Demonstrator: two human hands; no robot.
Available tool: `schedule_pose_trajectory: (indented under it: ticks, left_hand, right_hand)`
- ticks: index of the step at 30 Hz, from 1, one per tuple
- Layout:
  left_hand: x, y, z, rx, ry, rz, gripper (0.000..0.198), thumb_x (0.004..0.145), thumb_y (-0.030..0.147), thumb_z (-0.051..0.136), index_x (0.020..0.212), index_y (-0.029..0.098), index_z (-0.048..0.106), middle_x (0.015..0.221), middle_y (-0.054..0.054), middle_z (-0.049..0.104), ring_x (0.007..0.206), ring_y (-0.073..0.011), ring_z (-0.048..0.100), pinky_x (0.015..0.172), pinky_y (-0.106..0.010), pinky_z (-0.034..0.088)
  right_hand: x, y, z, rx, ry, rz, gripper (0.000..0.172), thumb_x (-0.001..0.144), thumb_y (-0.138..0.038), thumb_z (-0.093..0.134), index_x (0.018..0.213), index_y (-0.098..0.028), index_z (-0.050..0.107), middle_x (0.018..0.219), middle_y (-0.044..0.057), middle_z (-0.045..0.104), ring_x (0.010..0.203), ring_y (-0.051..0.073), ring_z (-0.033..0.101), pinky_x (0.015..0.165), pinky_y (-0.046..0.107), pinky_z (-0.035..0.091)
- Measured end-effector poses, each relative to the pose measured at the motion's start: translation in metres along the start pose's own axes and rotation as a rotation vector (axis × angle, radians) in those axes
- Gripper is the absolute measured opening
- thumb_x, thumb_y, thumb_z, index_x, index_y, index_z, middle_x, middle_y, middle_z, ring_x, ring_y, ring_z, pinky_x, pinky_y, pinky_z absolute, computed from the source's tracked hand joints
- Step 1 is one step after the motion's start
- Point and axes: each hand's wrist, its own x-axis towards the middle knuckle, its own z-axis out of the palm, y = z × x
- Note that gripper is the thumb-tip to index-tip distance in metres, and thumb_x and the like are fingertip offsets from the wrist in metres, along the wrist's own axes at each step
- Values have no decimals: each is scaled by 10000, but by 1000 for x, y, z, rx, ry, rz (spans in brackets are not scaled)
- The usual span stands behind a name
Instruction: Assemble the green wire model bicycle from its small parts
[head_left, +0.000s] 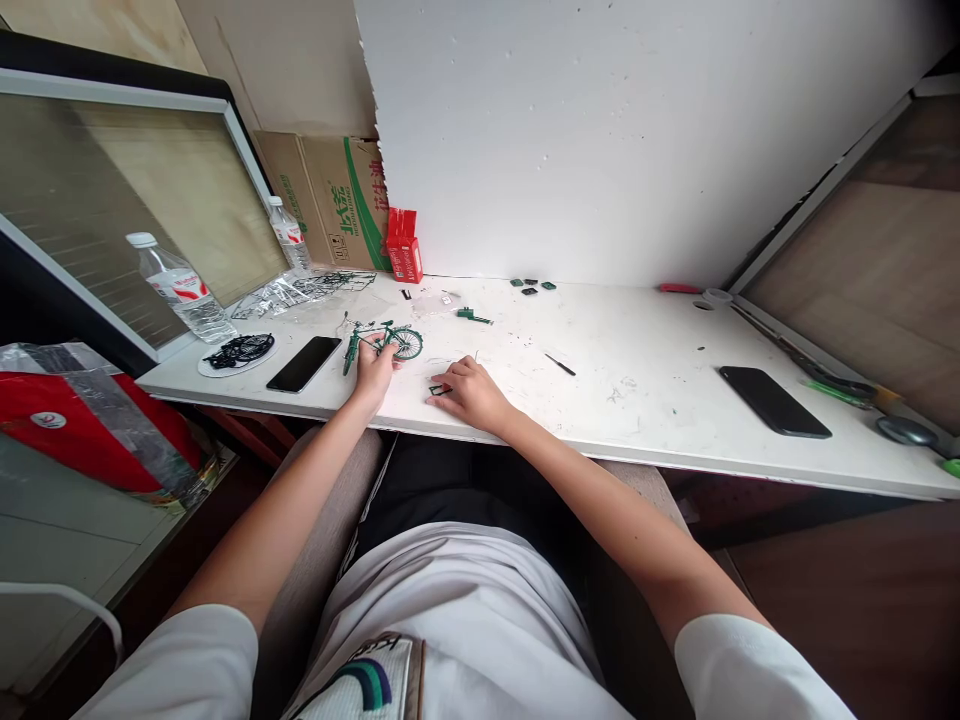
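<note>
On a white worktable (637,350), the left hand (373,372) pinches the frame of a small green plastic model bicycle (406,343), seemingly light and brittle, safest held by its frame. The right hand (474,393) rests on a tiny green part (437,390); its grip is unclear.
</note>
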Motion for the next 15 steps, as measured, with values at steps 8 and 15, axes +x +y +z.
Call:
schedule_pose_trajectory:
  ticks: [8, 15]
  left_hand:
    - [-2, -1, 0, 71, -30, 45, 372, 851, 295, 734, 1182, 218, 583, 1215, -85, 682, 865, -161, 681, 709, -254, 552]
    - [-6, 4, 4, 108, -47, 33, 340, 857, 257, 719, 1164, 205, 581, 1192, -76, 684, 754, -134, 666, 667, -255, 548]
  right_hand:
    - [1, 5, 6, 41, 1, 2, 270, 1052, -390, 741, 1187, -174, 828, 1075, 130, 718, 1056, 270, 593, 974, 415, 488]
    - [1, 5, 9, 55, 32, 5, 225, 1075, -320, 680, 1177, -178, 822, 1099, 134, 697, 1097, 283, 577, 1020, 446, 504]
